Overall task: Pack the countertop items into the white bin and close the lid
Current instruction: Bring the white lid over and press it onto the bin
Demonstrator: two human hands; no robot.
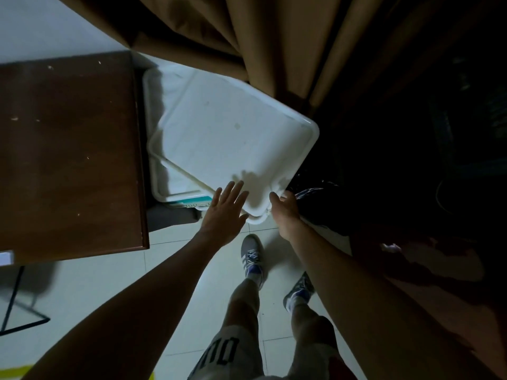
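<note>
While the right hand [284, 212] clamps the near corner of the white lid [233, 133], the left hand [225, 212] spreads flat.
Left fingers straight and apart over the lid's lower edge, contact unclear; lid askew on the white bin [155, 185], centre frame, bin contents hidden; right side too dark.

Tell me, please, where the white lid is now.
In the head view the white lid sits askew over the white bin, right of the brown table; the right hand grips its near corner, the left hand lies open at its edge.
</note>
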